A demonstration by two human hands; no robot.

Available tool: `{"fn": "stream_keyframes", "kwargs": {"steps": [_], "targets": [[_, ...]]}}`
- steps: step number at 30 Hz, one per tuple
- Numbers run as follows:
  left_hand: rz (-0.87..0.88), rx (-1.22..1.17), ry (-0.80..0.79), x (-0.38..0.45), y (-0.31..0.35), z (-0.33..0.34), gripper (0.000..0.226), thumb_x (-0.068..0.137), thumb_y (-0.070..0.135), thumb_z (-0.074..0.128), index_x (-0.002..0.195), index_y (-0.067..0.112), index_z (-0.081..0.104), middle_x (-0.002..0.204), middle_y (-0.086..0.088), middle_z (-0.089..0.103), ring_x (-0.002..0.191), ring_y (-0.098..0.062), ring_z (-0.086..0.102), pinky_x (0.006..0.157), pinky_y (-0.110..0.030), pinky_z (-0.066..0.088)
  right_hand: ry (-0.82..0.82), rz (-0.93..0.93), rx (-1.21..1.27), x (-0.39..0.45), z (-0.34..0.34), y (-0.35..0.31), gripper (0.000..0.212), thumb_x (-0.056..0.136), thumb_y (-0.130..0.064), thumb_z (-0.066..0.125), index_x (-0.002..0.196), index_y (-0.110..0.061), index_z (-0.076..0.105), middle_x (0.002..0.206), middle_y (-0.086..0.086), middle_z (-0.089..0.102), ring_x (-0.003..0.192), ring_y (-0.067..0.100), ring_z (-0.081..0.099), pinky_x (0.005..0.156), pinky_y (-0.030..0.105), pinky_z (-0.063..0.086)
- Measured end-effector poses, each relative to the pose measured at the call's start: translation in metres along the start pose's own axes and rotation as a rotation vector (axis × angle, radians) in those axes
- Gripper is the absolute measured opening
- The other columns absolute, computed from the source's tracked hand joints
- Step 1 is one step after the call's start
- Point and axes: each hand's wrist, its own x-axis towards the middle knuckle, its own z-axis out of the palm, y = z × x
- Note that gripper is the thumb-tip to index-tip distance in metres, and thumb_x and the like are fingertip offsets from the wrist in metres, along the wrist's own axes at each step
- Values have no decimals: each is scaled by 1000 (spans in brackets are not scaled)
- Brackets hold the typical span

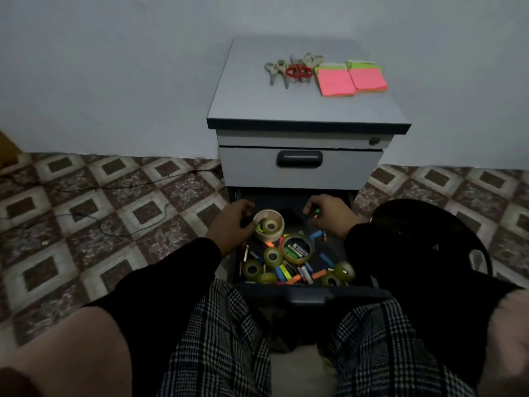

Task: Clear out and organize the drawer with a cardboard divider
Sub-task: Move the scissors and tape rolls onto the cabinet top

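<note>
The bottom drawer (303,290) of a small grey cabinet is pulled out toward my knees. It holds several tape rolls, coloured highlighters and batteries in a jumble. My left hand (232,222) grips the rim of a wide beige tape roll (269,228) at the drawer's back left; a smaller clear roll sits inside it. My right hand (329,216) is over the drawer's back right, fingers curled round small coloured pieces (315,214), one green and one orange. A large clear roll (297,249) ringing some batteries lies mid-drawer. No cardboard divider is visible.
On the cabinet top (303,110) lie several scissors (294,70) and two stacks of pink sticky notes (352,80). The upper drawer (299,167) is closed. A dark round chair (423,239) stands right of the drawer. A thin cable (114,190) runs over the patterned tile floor at left.
</note>
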Motion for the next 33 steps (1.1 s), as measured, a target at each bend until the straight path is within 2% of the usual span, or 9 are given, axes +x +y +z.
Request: {"fn": "stream_keyframes", "kwargs": {"steps": [3, 5, 12, 16, 21, 27, 29, 30, 33], "targets": [[-59, 102, -95, 4, -13, 18, 53, 88, 23, 61, 135, 9, 40, 128, -13, 50, 115, -26, 51, 88, -29, 42, -45, 31, -5, 6, 21, 12, 18, 80, -1, 60, 95, -11, 63, 110, 13, 59, 97, 28, 59, 79, 27, 43], [-85, 166, -148, 6, -19, 29, 59, 88, 24, 61, 139, 9, 34, 136, -14, 41, 122, -29, 46, 97, -37, 42, -63, 42, -16, 11, 33, 20, 19, 81, -2, 59, 99, -9, 64, 110, 13, 61, 101, 28, 59, 84, 29, 43], [-109, 252, -288, 29, -32, 59, 60, 88, 20, 60, 139, 5, 32, 145, -15, 23, 127, -33, 41, 103, -38, 36, -182, 136, -54, 25, 71, 53, 35, 86, -13, 60, 120, -7, 55, 126, 15, 50, 116, 29, 51, 95, 31, 40], [-137, 269, -336, 42, -37, 73, 59, 91, 21, 56, 142, 10, 29, 151, -16, 15, 128, -36, 41, 102, -37, 35, -243, 180, -39, 31, 91, 68, 54, 84, -14, 65, 133, -8, 43, 133, 15, 42, 118, 30, 49, 92, 29, 41], [-223, 254, -447, 53, -49, 93, 64, 95, 19, 49, 149, 14, 15, 156, -21, -6, 130, -37, 42, 103, -37, 37, -300, 224, 7, 35, 118, 81, 90, 71, -27, 80, 142, -13, 28, 141, 13, 33, 129, 32, 38, 103, 38, 40], [-260, 366, -562, 57, -62, 113, 68, 97, 9, 42, 151, 25, 4, 153, -27, -16, 114, -42, 54, 93, -42, 46, -287, 223, 38, 37, 131, 90, 101, 68, -33, 80, 147, -18, 19, 145, 9, 29, 135, 30, 27, 110, 38, 30], [-276, 426, -570, 57, -63, 117, 64, 97, 10, 42, 150, 28, 10, 153, -28, -12, 111, -41, 56, 88, -43, 48, -303, 212, 18, 37, 136, 92, 103, 68, -30, 80, 148, -19, 15, 147, 8, 28, 135, 30, 25, 110, 40, 30], [-278, 439, -562, 57, -63, 118, 61, 97, 12, 41, 149, 27, 13, 153, -29, -2, 110, -40, 57, 88, -44, 48, -308, 201, -4, 37, 138, 92, 104, 69, -28, 80, 148, -19, 14, 148, 7, 27, 135, 31, 25, 110, 41, 30], [-259, 418, -519, 57, -67, 121, 50, 99, 18, 36, 146, 24, 20, 130, -21, 46, 103, -36, 58, 83, -43, 48, -296, 165, -52, 37, 144, 89, 102, 70, -27, 79, 148, -20, 12, 151, 5, 23, 133, 31, 29, 109, 43, 32]]}}
